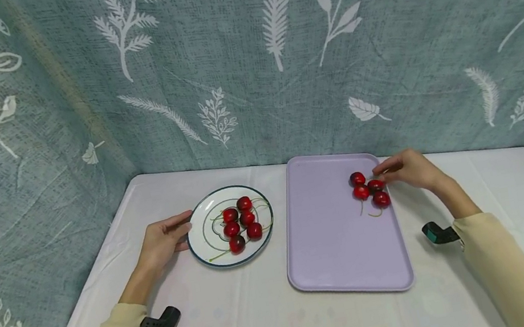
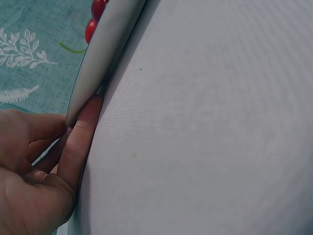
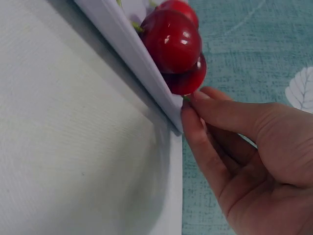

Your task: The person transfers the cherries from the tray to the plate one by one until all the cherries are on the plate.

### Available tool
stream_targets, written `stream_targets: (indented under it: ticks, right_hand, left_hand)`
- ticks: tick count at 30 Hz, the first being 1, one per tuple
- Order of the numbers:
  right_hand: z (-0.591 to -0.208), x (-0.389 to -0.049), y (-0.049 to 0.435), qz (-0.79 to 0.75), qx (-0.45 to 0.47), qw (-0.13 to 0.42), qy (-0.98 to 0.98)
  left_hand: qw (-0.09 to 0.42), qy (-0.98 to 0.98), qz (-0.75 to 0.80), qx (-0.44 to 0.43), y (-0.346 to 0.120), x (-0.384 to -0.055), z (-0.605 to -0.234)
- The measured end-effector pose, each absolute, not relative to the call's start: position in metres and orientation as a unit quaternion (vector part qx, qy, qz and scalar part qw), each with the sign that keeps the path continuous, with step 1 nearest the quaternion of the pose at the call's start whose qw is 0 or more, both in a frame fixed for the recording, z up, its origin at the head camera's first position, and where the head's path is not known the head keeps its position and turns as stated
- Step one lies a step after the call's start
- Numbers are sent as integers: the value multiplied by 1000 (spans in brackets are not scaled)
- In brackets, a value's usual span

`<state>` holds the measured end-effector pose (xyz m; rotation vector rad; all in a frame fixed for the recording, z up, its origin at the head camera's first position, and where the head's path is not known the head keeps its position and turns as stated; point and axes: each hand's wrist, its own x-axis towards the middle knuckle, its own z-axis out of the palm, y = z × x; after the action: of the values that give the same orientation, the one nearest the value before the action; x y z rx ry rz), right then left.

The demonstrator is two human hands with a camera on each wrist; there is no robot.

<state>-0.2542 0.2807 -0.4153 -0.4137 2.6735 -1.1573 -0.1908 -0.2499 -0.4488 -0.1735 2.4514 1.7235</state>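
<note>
Six cherries (image 1: 247, 218) sit on a plate (image 1: 204, 226) — left fingers (image 2: 77, 139) pinching its rim, right fingers (image 3: 201, 144) pinching another cherry's stem (image 3: 186, 99).

Passage between plate (image 1: 203, 228) and tray (image 1: 345, 254); cherries (image 1: 361, 192) obstruct tray's right edge

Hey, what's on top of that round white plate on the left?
Six red cherries with green stems lie on the plate, clustered near its middle. The surface directly beneath them is covered, so any markings there can't be seen.
</note>
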Motion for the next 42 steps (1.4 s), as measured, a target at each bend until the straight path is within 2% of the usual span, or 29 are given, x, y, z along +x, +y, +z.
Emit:
stream_targets:
  ticks: [12,26,29,35,42]
  right_hand:
    - [-417,-254,270,-354,-99,39,929]
    - [-410,-248,243,-513,-29,-9,858]
    - [-410,-248,230,-535,-30,-2,844]
    - [-408,-249,198,-582,-51,45,810]
    - [-399,-243,174,-581,-68,56,809]
  left_hand:
    - [65,808,583,-52,-252,-192,-454]
    - [62,810,581,-47,-252,-192,-454]
    - [64,810,582,-47,-253,-191,-454]
    - [65,811,580,-50,-253,-189,-452]
    - [67,807,584,-48,-249,-189,-448]
